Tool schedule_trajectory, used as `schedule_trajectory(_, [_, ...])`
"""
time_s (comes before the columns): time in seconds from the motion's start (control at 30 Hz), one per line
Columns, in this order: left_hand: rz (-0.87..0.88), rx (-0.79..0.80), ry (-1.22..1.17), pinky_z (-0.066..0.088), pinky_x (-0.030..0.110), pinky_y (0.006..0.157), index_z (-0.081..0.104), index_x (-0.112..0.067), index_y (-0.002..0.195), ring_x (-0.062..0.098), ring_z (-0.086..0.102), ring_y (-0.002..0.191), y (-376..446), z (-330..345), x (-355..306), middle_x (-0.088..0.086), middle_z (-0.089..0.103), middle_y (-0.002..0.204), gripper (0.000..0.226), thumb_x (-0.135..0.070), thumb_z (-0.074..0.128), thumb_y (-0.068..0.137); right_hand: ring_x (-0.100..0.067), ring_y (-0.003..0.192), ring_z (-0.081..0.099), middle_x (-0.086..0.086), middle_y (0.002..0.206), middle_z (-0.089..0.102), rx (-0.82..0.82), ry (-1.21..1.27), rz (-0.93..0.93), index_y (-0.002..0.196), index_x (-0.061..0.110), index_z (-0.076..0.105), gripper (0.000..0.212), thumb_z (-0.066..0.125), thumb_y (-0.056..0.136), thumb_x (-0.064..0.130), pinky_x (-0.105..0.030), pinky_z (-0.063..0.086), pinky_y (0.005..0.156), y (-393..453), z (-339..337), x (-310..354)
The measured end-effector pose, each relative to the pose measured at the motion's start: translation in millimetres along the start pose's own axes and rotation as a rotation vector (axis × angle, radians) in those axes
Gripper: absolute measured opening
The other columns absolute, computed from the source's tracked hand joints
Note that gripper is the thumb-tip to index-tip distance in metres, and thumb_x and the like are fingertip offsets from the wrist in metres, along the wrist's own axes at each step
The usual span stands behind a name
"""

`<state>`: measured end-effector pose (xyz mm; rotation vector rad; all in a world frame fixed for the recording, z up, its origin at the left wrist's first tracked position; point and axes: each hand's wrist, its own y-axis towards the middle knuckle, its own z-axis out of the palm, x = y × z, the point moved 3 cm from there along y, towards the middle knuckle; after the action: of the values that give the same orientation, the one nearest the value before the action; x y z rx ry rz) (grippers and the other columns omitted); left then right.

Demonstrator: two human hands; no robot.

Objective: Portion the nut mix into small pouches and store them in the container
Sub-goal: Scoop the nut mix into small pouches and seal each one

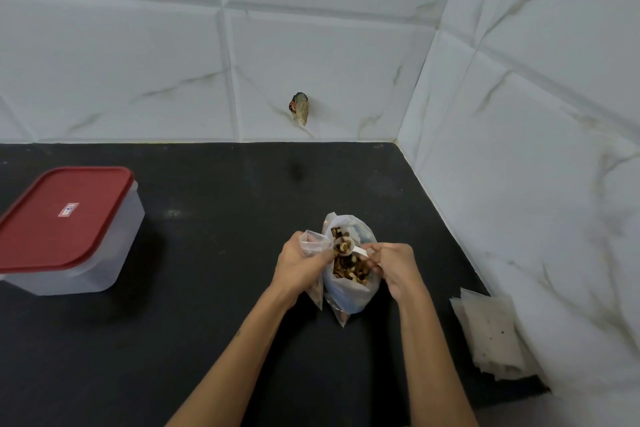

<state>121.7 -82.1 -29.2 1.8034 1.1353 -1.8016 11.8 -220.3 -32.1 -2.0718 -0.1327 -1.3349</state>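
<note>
The right hand (394, 267) pinches the handle of a small white scoop (349, 248), thumb and fingers curled tight around it, and the bowl of the scoop is loaded with nut mix (349, 269). The scoop sits just above the open mouth of a large clear plastic bag (348, 291) that holds the rest of the mix — brown and pale pieces heaped inside. Right beside it, the left hand (299, 262) has its fingers curled around a small clear pouch (313, 243), gripping it upright with its mouth next to the scoop's bowl; the pouch hangs down below the hand, touching the side of the large bag. Whether anything is already inside the pouch I cannot tell.

All this happens over a black countertop (214, 288), nearer its right edge than its left, and some way forward of the back edge. Against the right edge, where the counter meets the tiled wall (519, 149), lies a loose stack of flat, empty pouches (491, 333), near the right forearm but apart from it. Well off toward the left edge stands the container (86, 253) — translucent body, with its red lid (62, 219) closed on top and a small label on the lid. On the back wall, above the counter's rear edge, there is a small dark patch (300, 108).
</note>
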Motion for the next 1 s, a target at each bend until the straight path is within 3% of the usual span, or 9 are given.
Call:
schedule_trajectory(0.1, [0.030, 0.003, 0.040, 0.055, 0.036, 0.081, 0.057, -0.014, 0.100, 0.014, 0.062, 0.093, 0.0, 0.7, 0.8, -0.001, 0.061, 0.096, 0.034, -0.027, 0.075, 0.075, -0.013, 0.072, 0.057, -0.008, 0.082, 0.068, -0.001, 0.030, -0.017, 0.080, 0.015, 0.073, 0.031, 0.049, 0.089, -0.003, -0.024, 0.046, 0.066, -1.9, 0.1, 1.1])
schedule_trajectory(0.2, [0.066, 0.011, 0.119, 0.056, 0.039, 0.081, 0.056, -0.017, 0.094, 0.015, 0.062, 0.093, -1.3, 0.0, -0.6, -0.001, 0.062, 0.095, 0.047, -0.046, 0.069, 0.060, -0.013, 0.082, 0.061, -0.005, 0.092, 0.069, -0.035, -0.084, -0.067, 0.090, 0.014, 0.073, 0.025, 0.053, 0.088, 0.001, -0.026, 0.049, 0.072, -3.6, 6.4, 5.5])
schedule_trajectory(0.37, [0.127, -0.045, 0.184, 0.053, 0.035, 0.074, 0.054, -0.014, 0.091, 0.017, 0.061, 0.087, 1.8, 3.1, -0.6, -0.001, 0.058, 0.089, 0.025, -0.023, 0.070, 0.075, -0.015, 0.096, 0.061, -0.002, 0.107, 0.067, -0.208, -0.402, -0.276, 0.105, 0.011, 0.071, 0.022, 0.054, 0.090, 0.007, -0.025, 0.049, 0.077, -15.2, 16.9, 16.7])
schedule_trajectory(0.47, [0.110, -0.036, 0.144, 0.054, 0.037, 0.075, 0.054, -0.015, 0.089, 0.017, 0.061, 0.087, 6.6, 3.0, -0.4, -0.001, 0.059, 0.089, 0.030, -0.027, 0.071, 0.069, -0.017, 0.104, 0.061, -0.004, 0.111, 0.067, -0.220, -0.466, -0.338, 0.107, 0.011, 0.069, 0.024, 0.053, 0.091, 0.006, -0.021, 0.044, 0.077, -20.3, 23.1, 20.8])
schedule_trajectory(0.53, [0.085, -0.010, 0.108, 0.055, 0.039, 0.077, 0.056, -0.014, 0.089, 0.017, 0.062, 0.087, 9.5, 2.3, 1.0, -0.001, 0.060, 0.090, 0.030, -0.028, 0.071, 0.067, -0.018, 0.108, 0.059, -0.005, 0.114, 0.066, -0.196, -0.453, -0.345, 0.108, 0.010, 0.069, 0.025, 0.052, 0.091, 0.006, -0.022, 0.043, 0.081, -19.9, 25.0, 22.6])
schedule_trajectory(0.63, [0.084, 0.019, 0.049, 0.052, 0.031, 0.068, 0.056, -0.013, 0.087, 0.013, 0.060, 0.084, 11.4, 1.5, 3.3, -0.002, 0.058, 0.090, 0.019, -0.016, 0.071, 0.075, -0.019, 0.110, 0.059, -0.006, 0.115, 0.066, -0.130, -0.381, -0.301, 0.104, 0.012, 0.071, 0.023, 0.054, 0.091, 0.007, -0.029, 0.048, 0.091, -14.2, 21.8, 21.5])
schedule_trajectory(0.8, [0.079, 0.040, -0.049, 0.049, 0.026, 0.066, 0.055, -0.012, 0.083, 0.012, 0.061, 0.083, 11.5, 0.8, 3.6, -0.003, 0.058, 0.089, 0.015, -0.007, 0.068, 0.076, -0.015, 0.096, 0.061, -0.004, 0.105, 0.067, 0.010, -0.246, -0.178, 0.093, 0.019, 0.073, 0.025, 0.055, 0.089, 0.003, -0.031, 0.051, 0.088, -3.7, 9.4, 11.4])
schedule_trajectory(1.0, [0.099, 0.104, -0.091, 0.053, 0.033, 0.072, 0.056, -0.011, 0.078, 0.014, 0.061, 0.082, 11.6, 3.0, 4.5, -0.001, 0.058, 0.087, 0.016, -0.015, 0.067, 0.067, -0.015, 0.102, 0.057, 0.002, 0.101, 0.060, -0.045, -0.133, -0.110, 0.093, 0.018, 0.073, 0.027, 0.052, 0.090, 0.001, -0.032, 0.050, 0.090, 3.6, 13.1, -0.9])
